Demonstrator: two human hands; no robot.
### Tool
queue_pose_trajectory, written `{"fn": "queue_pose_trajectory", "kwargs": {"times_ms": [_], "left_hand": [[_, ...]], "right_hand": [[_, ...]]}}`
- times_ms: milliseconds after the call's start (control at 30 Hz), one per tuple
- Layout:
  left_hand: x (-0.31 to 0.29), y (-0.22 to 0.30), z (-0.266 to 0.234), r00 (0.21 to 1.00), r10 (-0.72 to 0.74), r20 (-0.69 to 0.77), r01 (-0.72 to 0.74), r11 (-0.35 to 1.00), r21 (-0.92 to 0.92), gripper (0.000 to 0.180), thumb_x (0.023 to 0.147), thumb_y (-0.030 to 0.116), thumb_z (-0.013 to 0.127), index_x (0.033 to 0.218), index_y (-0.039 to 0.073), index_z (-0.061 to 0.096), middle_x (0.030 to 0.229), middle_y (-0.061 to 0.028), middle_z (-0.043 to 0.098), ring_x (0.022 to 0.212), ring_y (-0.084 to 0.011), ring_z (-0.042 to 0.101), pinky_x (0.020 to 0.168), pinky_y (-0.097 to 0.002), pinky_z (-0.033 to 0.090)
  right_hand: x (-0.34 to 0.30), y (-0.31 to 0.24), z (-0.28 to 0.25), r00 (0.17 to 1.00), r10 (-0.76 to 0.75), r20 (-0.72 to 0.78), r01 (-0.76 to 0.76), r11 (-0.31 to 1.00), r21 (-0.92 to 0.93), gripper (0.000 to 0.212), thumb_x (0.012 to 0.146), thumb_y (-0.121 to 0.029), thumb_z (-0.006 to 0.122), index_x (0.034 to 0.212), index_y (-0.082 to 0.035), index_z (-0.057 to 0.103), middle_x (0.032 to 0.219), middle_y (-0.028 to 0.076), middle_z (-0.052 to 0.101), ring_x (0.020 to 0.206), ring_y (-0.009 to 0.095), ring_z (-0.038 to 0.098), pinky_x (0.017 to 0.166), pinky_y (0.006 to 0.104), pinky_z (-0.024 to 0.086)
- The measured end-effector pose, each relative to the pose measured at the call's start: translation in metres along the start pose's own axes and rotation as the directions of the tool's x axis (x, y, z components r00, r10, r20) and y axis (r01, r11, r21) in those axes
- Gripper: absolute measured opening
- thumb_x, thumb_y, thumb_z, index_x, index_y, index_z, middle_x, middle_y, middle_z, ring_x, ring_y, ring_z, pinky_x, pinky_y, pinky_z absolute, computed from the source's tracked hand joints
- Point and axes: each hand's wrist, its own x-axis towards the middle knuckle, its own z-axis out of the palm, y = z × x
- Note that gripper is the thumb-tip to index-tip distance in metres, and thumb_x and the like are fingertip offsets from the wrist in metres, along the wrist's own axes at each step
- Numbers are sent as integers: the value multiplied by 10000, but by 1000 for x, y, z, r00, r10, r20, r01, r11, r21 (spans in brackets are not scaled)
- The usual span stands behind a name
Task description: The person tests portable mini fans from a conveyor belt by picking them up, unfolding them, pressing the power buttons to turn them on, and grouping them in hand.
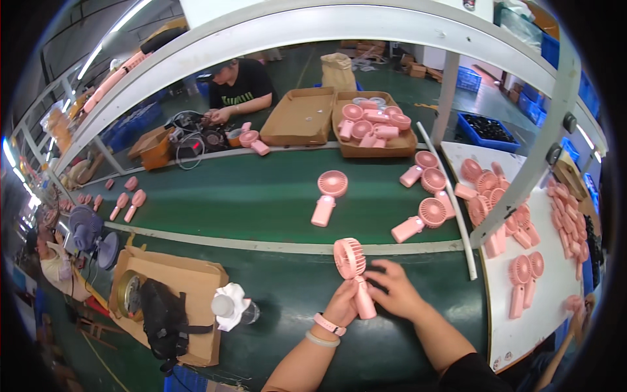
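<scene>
A pink handheld fan (351, 257) stands nearly upright above the green bench, its round grille at the top. My left hand (343, 304) is closed around the fan's neck and upper handle. A pink band and a pale bangle circle that wrist. Just right of the fan is my right hand (395, 287), fingers apart and lightly bent. Its fingertips are close to the handle; I cannot tell whether they touch. Beyond my hands, another pink fan (332, 185) lies on the green conveyor belt (274, 189).
More fans (432, 212) lie by a white tube (450, 202). Several fill a white side table (516, 340) and a cardboard tray (379, 152). At left are a carton (202, 277), black bag (163, 317) and tissue-wrapped bottle (228, 307). A person (245, 88) works opposite; another person's hands (576, 317) are at right.
</scene>
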Motion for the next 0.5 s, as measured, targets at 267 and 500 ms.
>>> {"fn": "queue_pose_trajectory", "kwargs": {"times_ms": [267,500], "left_hand": [[1,6,1,999,-19,-34,21,997,69,262,900,270,505,1063,68,469,958,-77,557,897,-211,569,801,-371,482],[0,7,1,998,-22,-51,26,997,73,280,909,295,468,1050,52,475,992,-90,546,915,-217,557,817,-383,467]], "right_hand": [[58,90,-34,879,333,-342,-477,660,-581,381,785,-225,599,1133,-78,547,1163,169,452,1010,351,519,772,428,487],[80,93,-14,896,351,-272,-440,620,-650,288,814,-320,568,1019,-119,593,1153,164,429,847,355,568,680,444,505]]}}
